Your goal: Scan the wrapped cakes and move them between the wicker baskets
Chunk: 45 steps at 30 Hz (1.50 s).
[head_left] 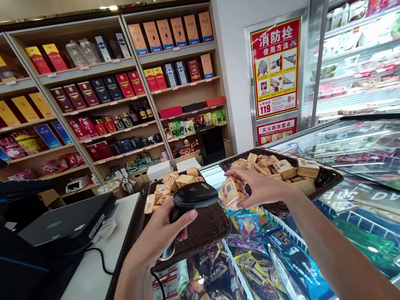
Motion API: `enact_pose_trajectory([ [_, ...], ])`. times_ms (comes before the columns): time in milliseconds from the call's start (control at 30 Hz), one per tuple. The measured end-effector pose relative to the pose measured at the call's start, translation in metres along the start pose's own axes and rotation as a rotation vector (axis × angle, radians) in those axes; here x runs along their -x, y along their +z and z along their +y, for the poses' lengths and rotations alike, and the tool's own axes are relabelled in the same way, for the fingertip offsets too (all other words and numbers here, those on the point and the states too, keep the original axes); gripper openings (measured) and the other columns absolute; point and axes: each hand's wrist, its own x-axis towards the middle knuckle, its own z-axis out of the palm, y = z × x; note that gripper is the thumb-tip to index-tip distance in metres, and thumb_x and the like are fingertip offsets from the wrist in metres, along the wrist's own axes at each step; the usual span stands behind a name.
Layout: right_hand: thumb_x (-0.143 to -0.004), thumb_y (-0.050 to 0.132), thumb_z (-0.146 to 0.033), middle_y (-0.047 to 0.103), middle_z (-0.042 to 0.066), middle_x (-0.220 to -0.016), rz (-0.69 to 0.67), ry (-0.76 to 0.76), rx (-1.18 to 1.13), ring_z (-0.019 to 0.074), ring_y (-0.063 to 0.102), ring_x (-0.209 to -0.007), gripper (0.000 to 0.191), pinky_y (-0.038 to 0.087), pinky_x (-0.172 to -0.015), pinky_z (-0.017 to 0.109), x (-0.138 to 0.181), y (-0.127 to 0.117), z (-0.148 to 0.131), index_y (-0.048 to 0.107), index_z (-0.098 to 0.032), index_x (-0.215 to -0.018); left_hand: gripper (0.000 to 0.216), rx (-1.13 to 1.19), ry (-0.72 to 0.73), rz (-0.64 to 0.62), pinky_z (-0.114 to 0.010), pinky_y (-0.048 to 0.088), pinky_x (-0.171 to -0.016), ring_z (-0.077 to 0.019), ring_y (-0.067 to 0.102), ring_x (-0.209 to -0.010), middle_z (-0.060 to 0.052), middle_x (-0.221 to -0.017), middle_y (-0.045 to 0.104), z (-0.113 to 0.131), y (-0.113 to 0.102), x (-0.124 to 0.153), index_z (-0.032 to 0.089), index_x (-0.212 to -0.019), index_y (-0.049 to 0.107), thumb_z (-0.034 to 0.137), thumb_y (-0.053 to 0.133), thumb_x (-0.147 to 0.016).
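My left hand is closed around the handle of a black barcode scanner, whose head points right. My right hand grips a small tan wrapped snack packet with a barcode facing the scanner head, a few centimetres from it. Both hands hover between two dark wicker baskets: the left basket holds several tan packets at its far end, and the right basket is heaped with the same packets.
The baskets rest on a glass-topped chest freezer full of ice-cream wrappers. A white counter at left carries a black till unit and a cable. Shelves of boxed liquor line the back wall; a chilled display stands right.
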Motion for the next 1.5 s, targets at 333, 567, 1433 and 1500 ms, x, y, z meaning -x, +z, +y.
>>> enact_pose_trajectory([
  [333,-0.068,0.079,-0.031,0.060,0.009,-0.132,-0.091,0.013,0.009,0.0282,0.062,-0.114,0.076,0.051,-0.094,0.039,0.001,-0.007,-0.003,0.047,-0.023,-0.136,0.038,-0.008,0.012,-0.081,-0.023,0.037,-0.052,-0.0125,0.052,-0.057,0.002,-0.063,0.057,-0.003,0.001,-0.002,0.019,-0.100,0.062,0.053,0.068,-0.083],
  [567,-0.069,0.078,-0.030,0.061,0.006,-0.134,-0.135,-0.029,-0.013,0.0249,0.063,-0.114,0.076,0.052,-0.091,0.032,0.004,-0.010,-0.005,0.048,-0.024,-0.139,0.037,0.022,0.042,-0.074,-0.022,0.036,-0.051,-0.0110,0.050,-0.058,0.003,-0.064,0.054,-0.004,0.001,-0.002,0.019,-0.099,0.061,0.052,0.069,-0.084],
  [1433,-0.090,0.058,-0.054,0.057,0.023,-0.123,0.449,0.836,0.583,0.0369,0.061,-0.113,0.051,0.049,-0.089,0.044,0.004,-0.015,0.086,0.059,-0.011,-0.118,0.053,-0.163,-0.068,0.247,-0.025,0.040,-0.056,-0.0153,0.055,-0.057,0.002,-0.059,0.061,-0.033,-0.051,0.000,0.020,-0.089,0.059,0.070,0.067,-0.075],
  [1500,-0.092,0.056,-0.052,0.058,0.022,-0.122,0.437,0.761,0.629,0.0366,0.060,-0.114,0.048,0.048,-0.090,0.043,0.000,-0.010,0.069,0.060,-0.011,-0.118,0.055,-0.185,-0.078,0.292,-0.025,0.040,-0.055,-0.0158,0.055,-0.056,0.002,-0.057,0.061,-0.035,-0.055,0.002,0.020,-0.087,0.058,0.072,0.067,-0.073],
])
